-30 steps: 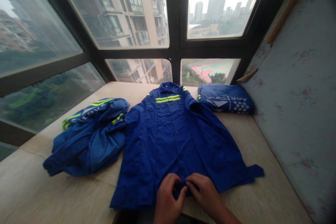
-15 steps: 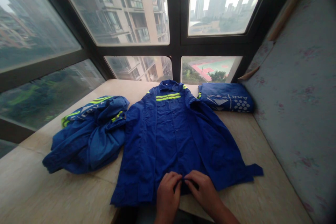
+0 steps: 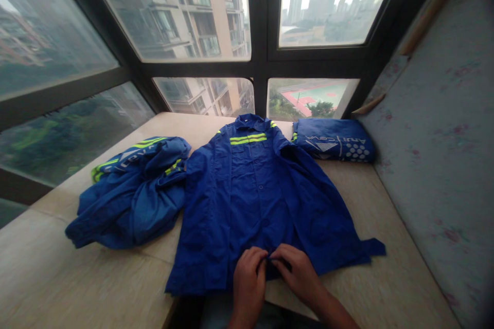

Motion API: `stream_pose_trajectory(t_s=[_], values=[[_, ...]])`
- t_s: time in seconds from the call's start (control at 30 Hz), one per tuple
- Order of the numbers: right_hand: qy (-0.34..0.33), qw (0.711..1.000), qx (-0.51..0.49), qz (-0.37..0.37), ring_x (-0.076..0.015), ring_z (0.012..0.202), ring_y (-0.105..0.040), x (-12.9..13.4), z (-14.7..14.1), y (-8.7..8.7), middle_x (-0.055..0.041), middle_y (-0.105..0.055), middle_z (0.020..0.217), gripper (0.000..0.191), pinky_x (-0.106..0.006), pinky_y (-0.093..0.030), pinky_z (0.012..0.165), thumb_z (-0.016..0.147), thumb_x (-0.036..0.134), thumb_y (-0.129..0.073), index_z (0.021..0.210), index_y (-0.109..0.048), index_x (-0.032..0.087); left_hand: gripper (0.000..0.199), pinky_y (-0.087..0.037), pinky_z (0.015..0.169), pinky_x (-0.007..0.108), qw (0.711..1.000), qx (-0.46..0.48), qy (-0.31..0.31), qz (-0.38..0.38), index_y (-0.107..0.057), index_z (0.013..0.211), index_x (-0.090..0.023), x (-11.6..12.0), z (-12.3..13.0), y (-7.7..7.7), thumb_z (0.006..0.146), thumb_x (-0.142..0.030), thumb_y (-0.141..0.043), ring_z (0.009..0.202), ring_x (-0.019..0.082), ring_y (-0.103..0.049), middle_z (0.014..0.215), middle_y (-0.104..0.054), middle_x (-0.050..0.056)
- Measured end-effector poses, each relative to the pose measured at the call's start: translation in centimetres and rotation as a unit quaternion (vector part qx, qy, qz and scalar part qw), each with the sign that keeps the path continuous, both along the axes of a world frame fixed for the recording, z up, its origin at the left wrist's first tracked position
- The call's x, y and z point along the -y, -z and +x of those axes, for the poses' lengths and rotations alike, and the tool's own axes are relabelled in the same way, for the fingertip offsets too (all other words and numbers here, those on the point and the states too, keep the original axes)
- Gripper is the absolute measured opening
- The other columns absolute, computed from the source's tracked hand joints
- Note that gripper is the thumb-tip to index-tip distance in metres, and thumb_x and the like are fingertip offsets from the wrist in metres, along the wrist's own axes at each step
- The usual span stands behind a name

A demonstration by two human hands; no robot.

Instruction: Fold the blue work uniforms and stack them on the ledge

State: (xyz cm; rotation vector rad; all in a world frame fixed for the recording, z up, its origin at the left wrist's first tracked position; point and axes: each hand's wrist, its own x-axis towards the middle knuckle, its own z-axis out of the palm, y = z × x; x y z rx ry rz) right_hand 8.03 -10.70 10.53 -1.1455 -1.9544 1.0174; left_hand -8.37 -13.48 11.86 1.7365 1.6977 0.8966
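A dark blue work jacket (image 3: 247, 190) with yellow-green reflective stripes lies spread front up, its collar toward the window and its sleeves down both sides. Buttons run down its middle. At the bottom hem, my left hand (image 3: 250, 275) pinches the front edge between thumb and fingers. My right hand (image 3: 295, 270) pinches the same edge just beside it, the fingertips of both hands nearly meeting. Whether a button sits between the fingertips is hidden.
On the left lies a crumpled blue garment (image 3: 131, 200) with reflective stripes. A folded blue garment (image 3: 334, 139) with white print rests at the back right. Both lie on the beige ledge (image 3: 386, 216), bounded by windows (image 3: 258, 69) and a flowered wall (image 3: 436, 164).
The view has tilted down a little, so the scene sits slightly higher. Both hands stay at the hem with the fingertips still pinched.
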Motion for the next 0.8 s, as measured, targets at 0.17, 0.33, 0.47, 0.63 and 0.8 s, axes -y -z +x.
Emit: stream_pose_trajectory(t_s=[0.17, 0.33, 0.47, 0.63, 0.8], values=[[0.039, 0.994, 0.074, 0.066, -0.0177, 0.083, -0.062, 0.7, -0.9, 0.6, -0.0027, -0.067, 0.087, 0.017, -0.028, -0.045, 0.074, 0.094, 0.014, -0.047, 0.089, -0.062, 0.022, 0.028, -0.054, 0.079, 0.037, 0.999, -0.042, 0.014, 0.012, -0.071, 0.093, -0.022, -0.1, 0.2, 0.1, 0.089, -0.012, -0.046, 0.087, 0.022, -0.066, 0.090, -0.071, 0.006], [0.100, 0.977, 0.133, 0.135, -0.0195, 0.077, -0.059, 1.3, -2.3, 0.9, -0.0032, -0.062, 0.080, 0.021, -0.031, -0.043, 0.070, 0.097, 0.018, -0.041, 0.084, -0.057, 0.022, 0.032, -0.053, 0.079, 0.038, 0.999, -0.047, 0.014, 0.000, -0.070, 0.090, -0.020, -0.5, 0.4, -0.1, 0.083, -0.005, -0.044, 0.087, 0.022, -0.065, 0.091, -0.071, 0.006], [0.145, 0.965, 0.136, 0.170, -0.0209, 0.082, -0.059, 1.5, -2.9, 1.3, -0.0050, -0.063, 0.087, 0.022, -0.033, -0.046, 0.075, 0.100, 0.021, -0.038, 0.089, -0.057, 0.024, 0.032, -0.053, 0.080, 0.036, 0.999, -0.026, 0.020, -0.001, -0.070, 0.091, -0.021, -0.9, 0.5, -0.4, 0.085, -0.006, -0.043, 0.088, 0.021, -0.065, 0.091, -0.071, 0.005], [0.190, 0.963, 0.096, 0.162, -0.0209, 0.081, -0.062, 1.5, -3.1, 2.2, -0.0056, -0.063, 0.086, 0.020, -0.033, -0.049, 0.075, 0.100, 0.020, -0.037, 0.093, -0.055, 0.023, 0.026, -0.053, 0.080, 0.037, 1.000, -0.016, 0.018, 0.000, -0.070, 0.089, -0.021, -0.8, 0.6, -0.3, 0.088, -0.011, -0.046, 0.087, 0.022, -0.066, 0.089, -0.071, 0.006], [0.205, 0.970, 0.034, 0.127, -0.0196, 0.079, -0.066, 1.0, -2.6, 2.3, -0.0060, -0.067, 0.084, 0.019, -0.030, -0.052, 0.072, 0.098, 0.024, -0.039, 0.092, -0.057, 0.022, 0.026, -0.054, 0.081, 0.036, 1.000, 0.012, 0.016, -0.004, -0.070, 0.090, -0.020, -0.8, 0.6, -0.5, 0.088, -0.013, -0.046, 0.089, 0.021, -0.067, 0.091, -0.072, 0.007]])
